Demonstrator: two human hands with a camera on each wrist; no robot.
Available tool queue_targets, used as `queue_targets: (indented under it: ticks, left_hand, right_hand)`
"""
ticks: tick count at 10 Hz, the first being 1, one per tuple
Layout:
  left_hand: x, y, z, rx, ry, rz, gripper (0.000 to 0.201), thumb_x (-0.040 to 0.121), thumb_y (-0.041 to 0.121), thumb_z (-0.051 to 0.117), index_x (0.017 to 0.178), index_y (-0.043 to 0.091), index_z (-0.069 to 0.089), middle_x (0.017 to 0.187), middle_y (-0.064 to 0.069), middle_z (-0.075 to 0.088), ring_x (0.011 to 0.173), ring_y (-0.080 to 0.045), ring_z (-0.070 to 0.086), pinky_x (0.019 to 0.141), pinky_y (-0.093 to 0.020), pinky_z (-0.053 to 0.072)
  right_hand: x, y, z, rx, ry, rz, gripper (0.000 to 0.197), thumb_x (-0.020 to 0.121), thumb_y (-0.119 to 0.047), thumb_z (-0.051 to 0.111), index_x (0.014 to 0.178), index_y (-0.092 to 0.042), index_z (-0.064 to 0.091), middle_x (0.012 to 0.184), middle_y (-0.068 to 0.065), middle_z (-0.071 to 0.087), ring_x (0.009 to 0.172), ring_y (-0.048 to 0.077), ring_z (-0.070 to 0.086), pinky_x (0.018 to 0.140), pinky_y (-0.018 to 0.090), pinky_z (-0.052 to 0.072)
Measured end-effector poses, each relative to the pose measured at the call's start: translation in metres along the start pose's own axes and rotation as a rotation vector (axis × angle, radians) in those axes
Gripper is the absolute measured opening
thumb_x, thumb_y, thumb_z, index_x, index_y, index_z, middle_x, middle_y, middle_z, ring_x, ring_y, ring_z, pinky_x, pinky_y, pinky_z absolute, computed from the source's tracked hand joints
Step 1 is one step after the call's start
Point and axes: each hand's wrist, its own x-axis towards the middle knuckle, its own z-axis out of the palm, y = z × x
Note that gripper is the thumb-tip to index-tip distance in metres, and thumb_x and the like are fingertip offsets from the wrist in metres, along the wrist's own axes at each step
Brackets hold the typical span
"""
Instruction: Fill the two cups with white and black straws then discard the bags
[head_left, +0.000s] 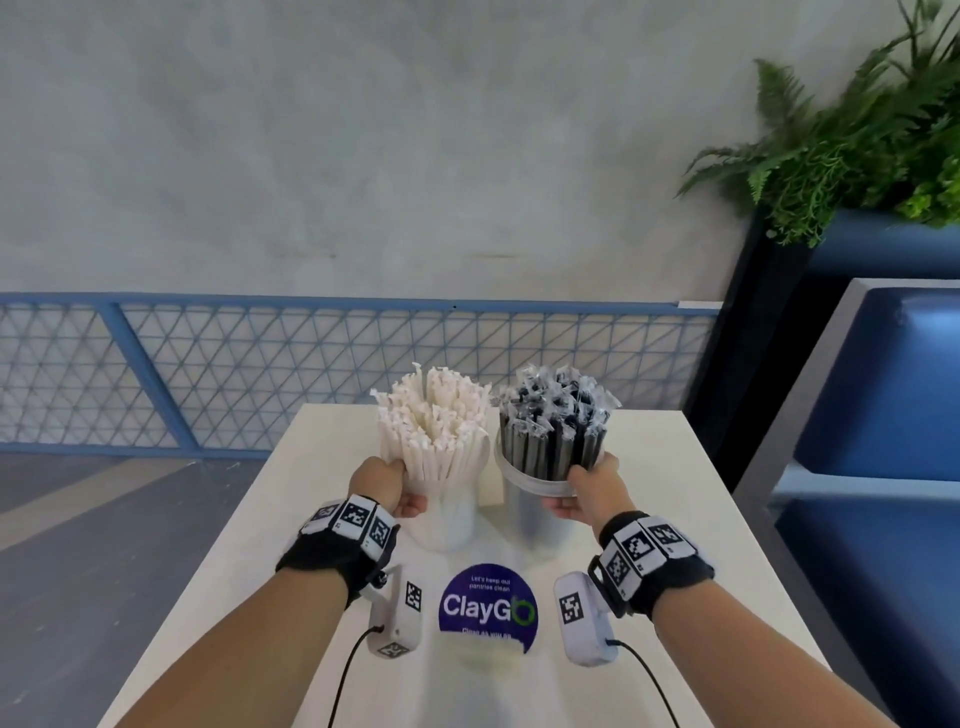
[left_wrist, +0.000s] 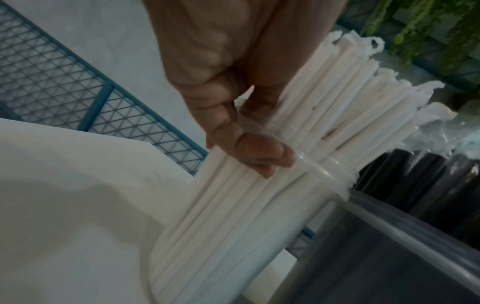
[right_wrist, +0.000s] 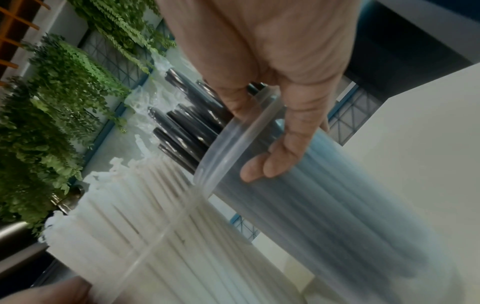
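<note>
Two clear plastic cups stand side by side on the white table (head_left: 685, 519). The left cup (head_left: 449, 519) is packed with white paper-wrapped straws (head_left: 434, 421). The right cup (head_left: 532, 514) holds black straws (head_left: 556, 423) in clear wrappers. My left hand (head_left: 402, 483) grips the left cup just under its rim, and the left wrist view shows its fingers (left_wrist: 249, 152) curled on the wall of that cup (left_wrist: 233, 236). My right hand (head_left: 579, 486) grips the right cup at the rim, with fingers (right_wrist: 275, 156) wrapped round the cup (right_wrist: 337, 216) in the right wrist view.
A round blue ClayGo sticker (head_left: 488, 605) lies on the table in front of the cups. A blue mesh railing (head_left: 208, 374) runs behind the table's far edge. A blue bench (head_left: 872, 415) and a fern planter (head_left: 857, 145) stand to the right.
</note>
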Motion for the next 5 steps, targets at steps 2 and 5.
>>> queue_targets:
  ticks: [2, 5]
  left_hand:
    - [0.027, 0.0, -0.007, -0.033, 0.031, -0.001, 0.022, 0.098, 0.013, 0.033, 0.097, -0.008, 0.042, 0.061, -0.022, 0.054, 0.023, -0.015, 0.051, 0.028, -0.02, 0.043]
    - [0.017, -0.018, -0.014, 0.076, -0.026, 0.011, 0.044, 0.098, 0.042, 0.029, 0.102, 0.001, 0.045, 0.073, -0.019, 0.061, 0.052, -0.026, 0.054, 0.044, -0.026, 0.048]
  right_hand:
    - [0.03, -0.001, 0.017, -0.023, 0.011, -0.005, 0.033, 0.094, -0.001, 0.03, 0.126, -0.006, 0.024, 0.078, 0.012, 0.053, 0.053, 0.026, 0.059, 0.047, 0.031, 0.055]
    - [0.01, 0.009, -0.004, -0.017, -0.054, -0.006, 0.07, 0.091, -0.03, 0.056, 0.143, -0.015, 0.013, 0.131, 0.01, 0.046, 0.07, 0.025, 0.065, 0.067, 0.036, 0.053]
